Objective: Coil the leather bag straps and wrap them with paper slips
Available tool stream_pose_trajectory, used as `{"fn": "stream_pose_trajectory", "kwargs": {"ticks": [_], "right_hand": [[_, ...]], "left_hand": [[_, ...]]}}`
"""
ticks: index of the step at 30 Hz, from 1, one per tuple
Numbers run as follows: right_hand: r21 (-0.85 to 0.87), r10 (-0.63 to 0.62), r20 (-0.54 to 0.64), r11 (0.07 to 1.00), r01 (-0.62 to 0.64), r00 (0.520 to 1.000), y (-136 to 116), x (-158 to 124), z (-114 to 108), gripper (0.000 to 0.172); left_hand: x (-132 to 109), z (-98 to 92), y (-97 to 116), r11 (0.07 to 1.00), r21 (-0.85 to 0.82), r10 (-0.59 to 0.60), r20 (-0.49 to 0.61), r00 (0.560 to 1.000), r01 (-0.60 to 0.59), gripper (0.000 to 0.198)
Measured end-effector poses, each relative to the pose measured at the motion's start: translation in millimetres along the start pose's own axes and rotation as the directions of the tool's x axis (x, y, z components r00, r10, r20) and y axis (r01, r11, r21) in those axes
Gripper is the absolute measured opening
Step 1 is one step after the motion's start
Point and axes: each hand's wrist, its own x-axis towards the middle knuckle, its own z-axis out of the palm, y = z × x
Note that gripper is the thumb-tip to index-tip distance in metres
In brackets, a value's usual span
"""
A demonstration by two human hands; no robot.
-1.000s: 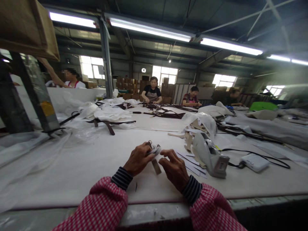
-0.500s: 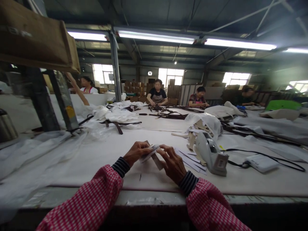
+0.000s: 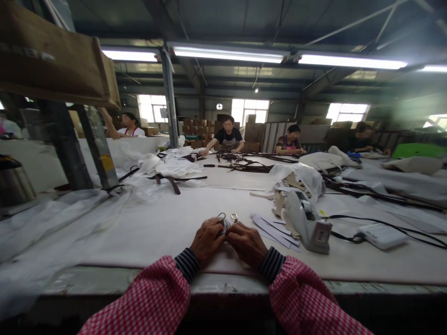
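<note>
My left hand (image 3: 207,240) and my right hand (image 3: 246,243) meet near the front edge of the white worktable (image 3: 146,228). Both are curled together around a small strap piece with two metal rings (image 3: 227,217) that stick up above the fingers. The rest of the piece is hidden between the hands. Both sleeves are red-and-white check over striped cuffs.
A white tape dispenser (image 3: 306,222) and flat paper strips (image 3: 270,226) lie right of my hands, with a white box and black cable (image 3: 380,234) beyond. Clear plastic sheeting (image 3: 45,228) covers the left. Dark straps and white cloth lie further back, where several people sit working.
My hands have drawn closer together and nearer the table's front edge. The flat pale piece seen between them earlier is folded in; now only the metal rings show above the fingers.
</note>
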Motion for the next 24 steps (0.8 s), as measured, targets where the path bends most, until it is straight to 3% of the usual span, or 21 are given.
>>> {"fn": "stream_pose_trajectory", "kwargs": {"ticks": [3,9,13,16,19,22,24], "right_hand": [[0.076,0.100,0.044,0.992,-0.103,0.994,0,0,-1,0.017],[0.233,0.301,0.107,0.919,-0.318,0.948,-2,6,-4,0.014],[0.309,0.451,0.087,0.835,-0.454,0.888,1,14,2,0.021],[0.375,0.546,0.143,0.742,-0.555,0.826,5,22,3,0.017],[0.441,0.520,0.234,0.696,-0.566,0.821,9,31,-3,0.018],[0.417,0.439,0.307,0.736,-0.534,0.845,12,38,-8,0.009],[0.394,0.432,0.303,0.755,-0.524,0.850,12,38,-8,0.008]], "left_hand": [[-5,2.2,-5,1.000,-0.011,0.023,-0.009,1.000,-0.023,0.004],[-7,0.9,-2,0.996,-0.090,0.021,-0.050,0.999,-0.025,0.036],[-12,4.0,-4,0.994,-0.085,0.060,-0.070,0.996,-0.066,0.060],[-13,5.5,-7,0.992,-0.049,0.117,-0.057,0.992,-0.119,0.070],[-13,5.7,-9,0.986,-0.065,0.147,-0.067,0.987,-0.152,0.074],[-12,4.9,-10,0.987,-0.091,0.127,-0.081,0.989,-0.134,0.074],[-11,3.8,-10,0.994,-0.014,0.105,-0.056,0.993,-0.106,0.071]]}}
